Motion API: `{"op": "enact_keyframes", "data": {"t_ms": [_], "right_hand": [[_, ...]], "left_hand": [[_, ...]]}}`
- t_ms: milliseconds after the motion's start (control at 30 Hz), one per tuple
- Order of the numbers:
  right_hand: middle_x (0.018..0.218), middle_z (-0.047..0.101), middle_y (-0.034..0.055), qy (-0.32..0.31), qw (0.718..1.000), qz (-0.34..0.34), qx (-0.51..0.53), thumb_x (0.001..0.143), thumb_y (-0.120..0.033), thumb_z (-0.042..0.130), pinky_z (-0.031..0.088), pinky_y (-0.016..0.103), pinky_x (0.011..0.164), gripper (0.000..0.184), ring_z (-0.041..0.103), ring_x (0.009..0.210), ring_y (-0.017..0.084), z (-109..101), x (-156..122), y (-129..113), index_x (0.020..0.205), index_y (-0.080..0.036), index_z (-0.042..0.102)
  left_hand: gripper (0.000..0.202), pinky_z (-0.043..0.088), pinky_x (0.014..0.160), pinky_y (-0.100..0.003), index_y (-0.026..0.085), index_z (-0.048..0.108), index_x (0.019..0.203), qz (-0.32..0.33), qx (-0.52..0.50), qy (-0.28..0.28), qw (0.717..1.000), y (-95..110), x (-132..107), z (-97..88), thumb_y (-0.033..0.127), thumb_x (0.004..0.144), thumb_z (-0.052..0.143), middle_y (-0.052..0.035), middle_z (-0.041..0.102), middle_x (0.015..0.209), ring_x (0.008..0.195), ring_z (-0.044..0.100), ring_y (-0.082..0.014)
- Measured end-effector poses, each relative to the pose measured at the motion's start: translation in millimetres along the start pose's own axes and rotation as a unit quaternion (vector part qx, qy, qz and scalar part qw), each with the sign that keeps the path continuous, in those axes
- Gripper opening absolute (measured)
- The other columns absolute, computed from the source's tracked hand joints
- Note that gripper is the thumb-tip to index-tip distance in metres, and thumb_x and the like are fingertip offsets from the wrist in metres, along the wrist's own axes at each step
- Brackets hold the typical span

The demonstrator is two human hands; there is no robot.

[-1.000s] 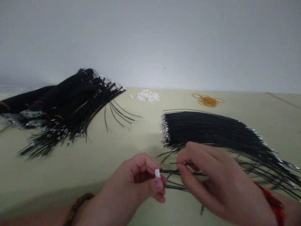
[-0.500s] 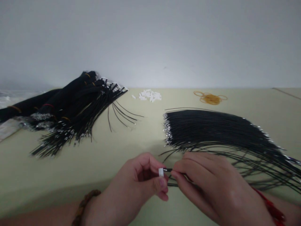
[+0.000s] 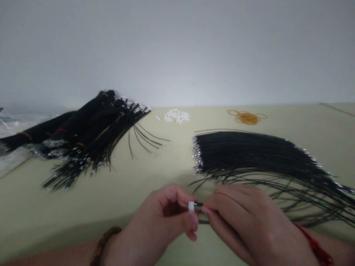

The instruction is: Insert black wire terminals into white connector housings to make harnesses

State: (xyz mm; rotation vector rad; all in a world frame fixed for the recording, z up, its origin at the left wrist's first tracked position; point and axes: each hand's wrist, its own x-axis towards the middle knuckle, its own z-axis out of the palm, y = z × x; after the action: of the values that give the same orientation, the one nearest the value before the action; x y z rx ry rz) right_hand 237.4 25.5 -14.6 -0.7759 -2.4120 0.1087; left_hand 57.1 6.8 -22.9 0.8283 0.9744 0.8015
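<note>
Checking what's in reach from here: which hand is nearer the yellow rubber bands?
The right hand is nearer: it sits straight below the rubber bands in the view, with the fanned black wires between them. The left hand is farther, down and to their left.

Pale green table (image 3: pixel 83 210) carries banded black wire bundles (image 3: pixel 88 129) at left and a fanned batch of tinned black wires (image 3: pixel 249 155) at right. Loose white connector housings (image 3: pixel 176 116) and rubber bands (image 3: pixel 246 118) sit toward the back.

Dim, flat light covers the pale green table (image 3: pixel 55 199), a soft shadow lies along its near side, and the thin black wires (image 3: pixel 249 155) blur slightly.
</note>
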Motion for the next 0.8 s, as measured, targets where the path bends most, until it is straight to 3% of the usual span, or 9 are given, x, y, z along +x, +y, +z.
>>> {"op": "enact_keyframes", "data": {"t_ms": [500, 800], "right_hand": [[0.065, 0.042, 0.0032, -0.018, 0.999, -0.026, -0.001, 0.095, -0.019, 0.032, 0.02, 0.022, 0.062, 0.038, 0.033, 0.062, 0.008, -2.4, 0.3, 0.8, 0.064, -0.011, 0.052], [0.066, 0.043, 0.0032, -0.044, 0.998, -0.042, 0.01, 0.096, -0.019, 0.028, 0.017, 0.023, 0.06, 0.039, 0.032, 0.061, 0.008, 1.2, -2.7, -1.9, 0.066, -0.011, 0.051]], "left_hand": [[0.019, 0.045, 0.05, -0.019, 0.011, 0.058, 0.067, -0.001, 0.014, 0.009, 1.0, 1.5, 0.1, 3.3, 0.021, 0.063, 0.074, 0.0021, 0.057, 0.061, 0.054, 0.05, -0.0076], [0.017, 0.044, 0.049, -0.021, 0.013, 0.054, 0.064, -0.039, 0.027, 0.014, 0.999, 0.5, -0.4, 4.6, 0.016, 0.061, 0.071, 0.0017, 0.057, 0.055, 0.051, 0.05, -0.0088]]}}
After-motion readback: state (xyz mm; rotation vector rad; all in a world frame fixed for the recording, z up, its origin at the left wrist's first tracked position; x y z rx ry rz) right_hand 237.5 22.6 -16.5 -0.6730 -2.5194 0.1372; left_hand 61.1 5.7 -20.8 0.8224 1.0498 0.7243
